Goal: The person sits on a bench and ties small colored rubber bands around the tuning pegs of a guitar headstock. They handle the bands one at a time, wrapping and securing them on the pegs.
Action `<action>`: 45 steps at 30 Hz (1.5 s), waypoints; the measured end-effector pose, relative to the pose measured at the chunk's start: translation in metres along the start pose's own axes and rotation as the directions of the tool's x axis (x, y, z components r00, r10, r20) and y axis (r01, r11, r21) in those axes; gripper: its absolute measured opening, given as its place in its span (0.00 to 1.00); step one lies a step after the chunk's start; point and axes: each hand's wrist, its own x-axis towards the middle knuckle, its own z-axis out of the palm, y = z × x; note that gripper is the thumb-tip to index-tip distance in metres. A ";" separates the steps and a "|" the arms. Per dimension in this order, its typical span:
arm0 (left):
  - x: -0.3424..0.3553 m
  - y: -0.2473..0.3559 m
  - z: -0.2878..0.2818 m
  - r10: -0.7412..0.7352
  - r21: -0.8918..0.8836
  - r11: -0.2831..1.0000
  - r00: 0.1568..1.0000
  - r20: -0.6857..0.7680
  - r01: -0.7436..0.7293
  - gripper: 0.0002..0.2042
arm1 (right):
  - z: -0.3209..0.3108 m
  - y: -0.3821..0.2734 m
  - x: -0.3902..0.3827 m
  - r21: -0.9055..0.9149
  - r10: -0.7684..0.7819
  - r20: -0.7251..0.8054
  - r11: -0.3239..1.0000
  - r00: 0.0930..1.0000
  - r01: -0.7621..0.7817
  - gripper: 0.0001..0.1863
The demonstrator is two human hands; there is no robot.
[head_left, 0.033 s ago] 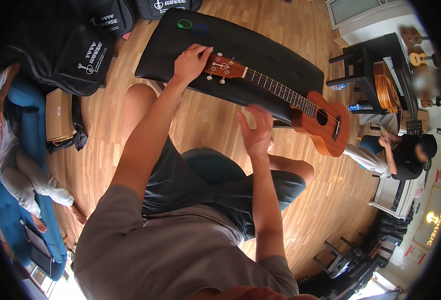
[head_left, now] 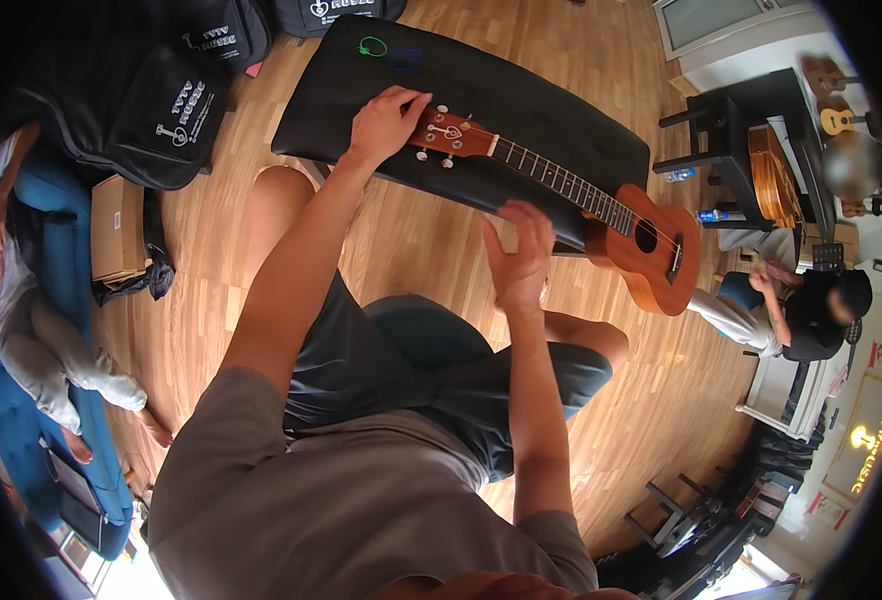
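Observation:
A brown ukulele [head_left: 625,257] lies slantwise on a black padded bench [head_left: 521,90], strings up. Its headstock points left, and its body reaches past the bench's right front edge. My left hand [head_left: 385,127] is closed at the end of the headstock [head_left: 451,133], beside the tuning pegs; its thumb is hidden. My right hand [head_left: 523,245] hovers in front of the bench, left of the ukulele body, thumb and fingers apart with nothing in them. A green loop [head_left: 372,46] and a dark blue loop [head_left: 404,59] lie at the bench's far left.
Black bags [head_left: 151,115] stand at the far left, above a cardboard box [head_left: 119,232]. One person sits on a blue sofa [head_left: 56,270] at left; another, in black [head_left: 823,315], sits at right. A guitar [head_left: 773,178] leans by a black stool [head_left: 706,140].
My right hand has moved slightly up and to the right, its fingers showing more sharply. My left hand stays at the headstock.

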 end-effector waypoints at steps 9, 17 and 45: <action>0.028 -0.022 -0.001 0.053 -0.104 0.994 0.985 0.166 -0.036 0.17 | 0.032 0.012 0.098 -0.398 0.001 0.333 0.907 0.943 0.140 0.42; 0.042 -0.021 -0.018 -0.077 -0.366 0.899 0.910 0.407 0.239 0.19 | 0.043 0.020 0.113 -0.247 -0.143 0.307 0.943 0.941 0.223 0.33; 0.025 0.001 -0.023 0.278 -0.679 0.236 0.621 0.733 0.696 0.23 | -0.002 0.000 0.115 0.018 -0.129 0.226 0.992 0.966 0.128 0.33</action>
